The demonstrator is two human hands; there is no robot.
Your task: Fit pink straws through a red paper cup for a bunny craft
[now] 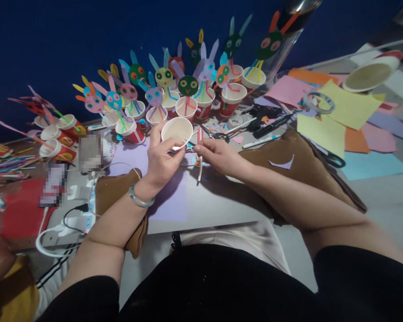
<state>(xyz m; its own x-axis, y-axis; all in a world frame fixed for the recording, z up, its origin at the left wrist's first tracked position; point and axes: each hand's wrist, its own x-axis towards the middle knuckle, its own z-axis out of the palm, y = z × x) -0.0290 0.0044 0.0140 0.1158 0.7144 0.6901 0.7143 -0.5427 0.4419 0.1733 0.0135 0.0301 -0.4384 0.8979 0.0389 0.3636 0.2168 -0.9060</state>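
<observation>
My left hand (pixel 163 158) is wrapped round a paper cup (pixel 177 132), whose pale open mouth faces up toward me. Beside it, my right hand (pixel 218 154) pinches a thin strip (pixel 199 172) with a white lower end hanging down; a red piece shows above the fingers. The fingertips of both hands are close together near the cup's rim. A small colourful paper piece lies partly hidden behind the strip. Beneath the hands is a purple sheet (pixel 169 197) on the grey table (pixel 215 205).
Several red cups with paper animal heads, such as a green one (pixel 188 86), stand behind my hands. Scissors (pixel 218 134), pens and tape (pixel 319 103) lie to the right, with coloured paper (pixel 352 105). Brown cushions (pixel 289 179) flank my forearms. A phone (pixel 53 183) and cables lie left, near another person.
</observation>
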